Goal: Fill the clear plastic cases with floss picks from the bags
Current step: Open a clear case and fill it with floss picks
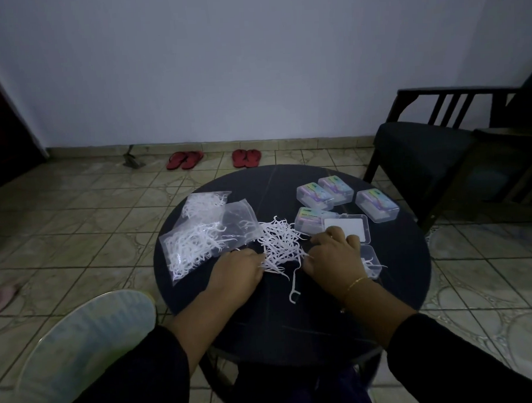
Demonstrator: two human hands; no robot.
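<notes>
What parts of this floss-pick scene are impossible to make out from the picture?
- Head view: the open clear case is mostly covered by the right hand, so its fill level is hidden.
- The left hand fingertips are buried in the loose pile of floss picks; what they hold is unclear.
- Labels on the closed cases are too small and dim to read.
- The chair is cut off by the right edge.

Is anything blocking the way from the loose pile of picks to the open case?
Only the right hand itself: it lies between the pile and the open case, partly covering the case. Nothing else visible stands between them.
</notes>
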